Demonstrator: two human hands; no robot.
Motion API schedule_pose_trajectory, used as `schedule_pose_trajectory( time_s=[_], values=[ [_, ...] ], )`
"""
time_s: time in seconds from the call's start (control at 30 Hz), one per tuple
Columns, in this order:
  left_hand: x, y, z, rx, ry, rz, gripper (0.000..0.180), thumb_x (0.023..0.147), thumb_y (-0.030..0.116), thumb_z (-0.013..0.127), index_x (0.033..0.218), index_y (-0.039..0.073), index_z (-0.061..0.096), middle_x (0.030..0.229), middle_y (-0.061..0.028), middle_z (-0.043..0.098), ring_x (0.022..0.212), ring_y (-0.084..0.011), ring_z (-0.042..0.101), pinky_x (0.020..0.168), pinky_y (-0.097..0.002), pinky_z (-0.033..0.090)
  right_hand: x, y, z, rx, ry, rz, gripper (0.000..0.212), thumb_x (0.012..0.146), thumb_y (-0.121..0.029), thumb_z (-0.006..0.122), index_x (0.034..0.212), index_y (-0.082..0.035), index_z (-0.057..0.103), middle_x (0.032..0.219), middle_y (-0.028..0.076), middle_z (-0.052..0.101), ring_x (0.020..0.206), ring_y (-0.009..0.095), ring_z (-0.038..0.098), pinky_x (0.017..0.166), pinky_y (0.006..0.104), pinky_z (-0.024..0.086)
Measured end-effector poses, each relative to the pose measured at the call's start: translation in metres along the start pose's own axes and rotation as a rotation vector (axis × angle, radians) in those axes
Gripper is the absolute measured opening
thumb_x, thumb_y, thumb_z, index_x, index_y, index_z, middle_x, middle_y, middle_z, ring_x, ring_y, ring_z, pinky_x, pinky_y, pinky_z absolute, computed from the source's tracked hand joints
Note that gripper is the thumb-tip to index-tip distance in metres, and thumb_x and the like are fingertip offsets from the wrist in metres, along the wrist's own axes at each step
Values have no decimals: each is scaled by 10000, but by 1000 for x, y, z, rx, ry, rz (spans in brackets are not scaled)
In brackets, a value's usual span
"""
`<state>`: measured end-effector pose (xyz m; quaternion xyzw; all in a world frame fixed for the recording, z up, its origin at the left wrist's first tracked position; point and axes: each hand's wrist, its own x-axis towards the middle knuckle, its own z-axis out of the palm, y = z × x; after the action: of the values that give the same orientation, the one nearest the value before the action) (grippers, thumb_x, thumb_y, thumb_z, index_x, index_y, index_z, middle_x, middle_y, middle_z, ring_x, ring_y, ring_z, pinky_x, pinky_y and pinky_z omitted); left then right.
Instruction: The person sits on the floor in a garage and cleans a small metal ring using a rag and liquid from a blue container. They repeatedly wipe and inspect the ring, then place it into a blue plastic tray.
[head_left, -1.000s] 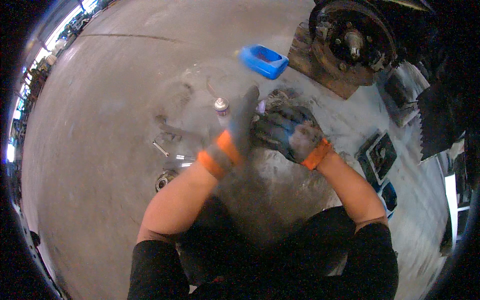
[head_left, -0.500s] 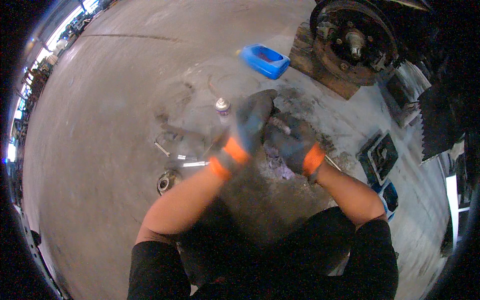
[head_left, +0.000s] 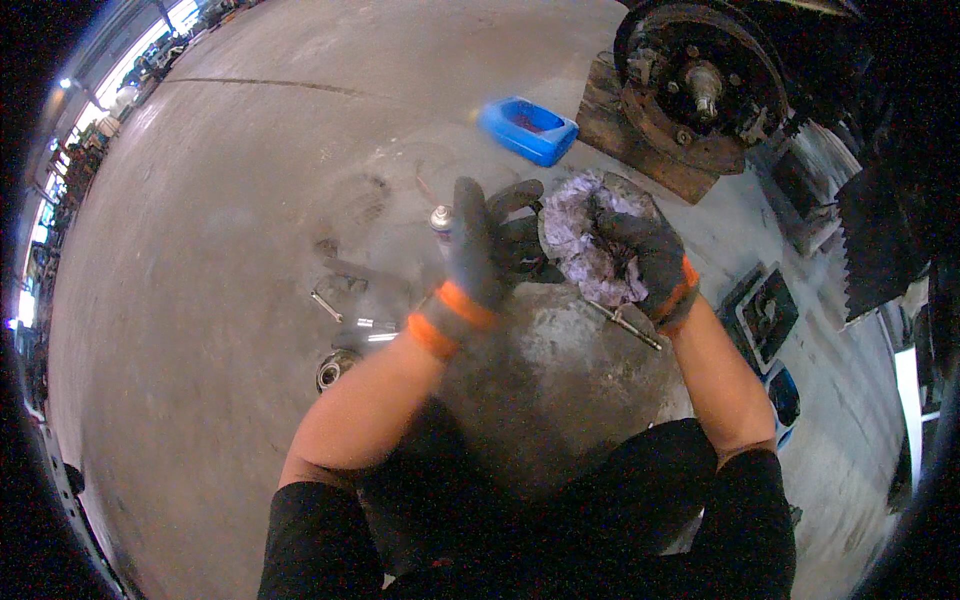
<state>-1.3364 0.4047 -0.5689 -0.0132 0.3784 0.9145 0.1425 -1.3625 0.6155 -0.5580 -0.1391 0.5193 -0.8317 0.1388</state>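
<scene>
Held up between both gloved hands, above the concrete floor (head_left: 250,180): a crumpled purple-white rag (head_left: 590,245) over a round part, its shape mostly hidden. Right hand (head_left: 645,255) closed around the rag from the right and far side. Left hand (head_left: 480,250) just beside on the left, fingers half spread, touching its edge. No clear long axis visible.

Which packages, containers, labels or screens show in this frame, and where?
Spray can: upright on the concrete, just behind the left hand; pale cap.
Blue tray: rectangular plastic, on the floor farther back.
Dark flat cases: floor, right side.
No readable labels or screens.
</scene>
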Motion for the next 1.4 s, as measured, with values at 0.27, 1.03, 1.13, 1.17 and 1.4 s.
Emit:
schedule_pose_trajectory(
  time_s=[0.27,1.03,1.13,1.17,1.4],
  values=[
    [3,5,-17,-346,-271,-251,910,871,804,426,1356,42,541,1181,-179,676,1000,-348,685,908,-508,557,-3,7,53,-1658,-432,-1123,272,855,-103,671,1123,-82,712,1183,155,686,1105,350,643,1016,428,493],
    [20,-25,-6,780,-190,604,462,1085,285,313,1375,-5,524,1357,-148,574,1231,-238,544,1080,-367,411,-18,7,59,251,-115,165,317,947,-133,608,1250,-40,606,1147,88,681,996,222,663,907,360,544],
    [15,-19,-1,723,-223,554,526,1077,391,336,1363,-4,533,1337,-143,583,1207,-234,555,1058,-373,429,-28,6,57,-456,20,-18,334,919,-54,620,1252,-32,604,1139,93,684,996,227,666,904,343,540],
    [15,-26,-5,589,-274,535,558,1068,437,352,1355,-3,538,1327,-139,588,1192,-234,564,1050,-375,437,-30,10,56,-692,97,-96,347,902,-22,622,1249,-32,608,1133,96,686,995,232,667,902,338,539],
    [6,-27,4,334,-120,112,634,1015,580,427,1305,42,595,1214,-108,649,1032,-224,641,865,-353,537,-14,13,9,-1550,-550,-289,399,760,-41,619,1145,-118,691,1143,108,684,1048,311,645,917,406,523]
  ],
)
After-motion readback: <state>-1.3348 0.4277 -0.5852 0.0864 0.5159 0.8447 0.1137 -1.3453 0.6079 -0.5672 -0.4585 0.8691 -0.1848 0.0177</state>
